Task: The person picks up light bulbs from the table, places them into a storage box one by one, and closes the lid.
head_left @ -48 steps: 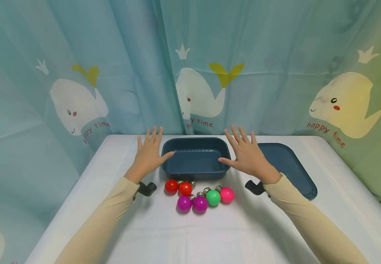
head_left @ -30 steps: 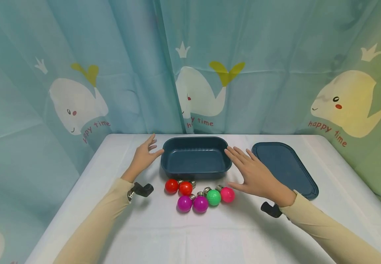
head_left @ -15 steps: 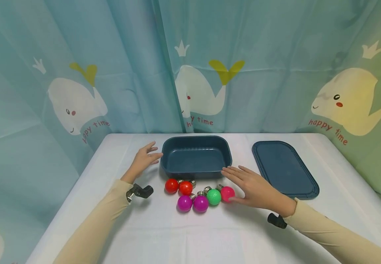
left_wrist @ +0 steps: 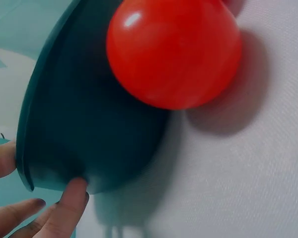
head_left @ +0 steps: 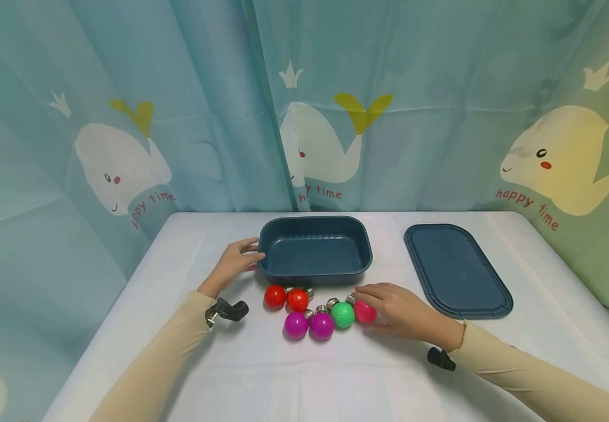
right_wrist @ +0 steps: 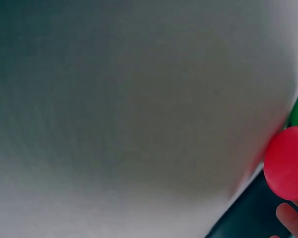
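Observation:
A dark blue bin stands at the back middle of the table. My left hand pinches its left rim, thumb over the edge and fingers against the outer wall. My right hand curves round a pink light bulb, with fingers over its far side and thumb at its near right. In the right wrist view, fingertips are right at the pink bulb; I cannot tell whether they grip it. A green bulb lies beside it. Two red bulbs and two purple bulbs lie further left.
A flat dark blue lid lies on the white-covered table at the right. A curtain with printed whales hangs behind and along the sides. A black wrist mount sticks out from the left sleeve.
Both hands have come down from spread fingers above the table. The left moved onto the bin's left rim; the right moved toward me, to the pink bulb. The bulbs lie as before.

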`<state>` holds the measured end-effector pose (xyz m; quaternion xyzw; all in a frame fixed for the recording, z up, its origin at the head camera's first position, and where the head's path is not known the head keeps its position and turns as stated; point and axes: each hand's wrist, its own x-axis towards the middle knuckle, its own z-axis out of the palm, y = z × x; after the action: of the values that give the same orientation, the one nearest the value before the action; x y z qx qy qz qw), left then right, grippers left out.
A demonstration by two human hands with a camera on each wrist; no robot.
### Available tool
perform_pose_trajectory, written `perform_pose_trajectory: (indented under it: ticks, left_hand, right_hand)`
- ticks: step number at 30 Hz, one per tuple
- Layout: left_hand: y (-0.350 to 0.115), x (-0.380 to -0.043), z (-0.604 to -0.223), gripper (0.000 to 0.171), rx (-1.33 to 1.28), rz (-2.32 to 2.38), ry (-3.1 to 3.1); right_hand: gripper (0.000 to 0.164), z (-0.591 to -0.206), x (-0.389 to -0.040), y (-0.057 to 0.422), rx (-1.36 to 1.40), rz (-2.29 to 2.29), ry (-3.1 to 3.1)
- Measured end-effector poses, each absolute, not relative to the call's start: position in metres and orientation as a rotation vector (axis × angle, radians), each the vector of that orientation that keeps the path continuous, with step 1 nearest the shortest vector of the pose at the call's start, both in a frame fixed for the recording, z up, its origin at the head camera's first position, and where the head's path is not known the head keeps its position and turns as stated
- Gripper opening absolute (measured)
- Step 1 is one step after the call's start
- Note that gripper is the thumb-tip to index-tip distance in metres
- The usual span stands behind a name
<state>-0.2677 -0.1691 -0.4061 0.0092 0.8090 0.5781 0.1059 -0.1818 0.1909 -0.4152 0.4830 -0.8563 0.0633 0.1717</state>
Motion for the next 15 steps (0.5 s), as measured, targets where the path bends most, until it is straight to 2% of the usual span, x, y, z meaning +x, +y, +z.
perform_pose_trajectory:
  ticks: [15]
  left_hand:
    - [-0.1669,-0.2646,-0.4080,0.051,0.030,1.687,2.387]
  right_hand:
    - [0.049,-0.4159,-0.1838,0.1891,1.373,0.075,-2.531]
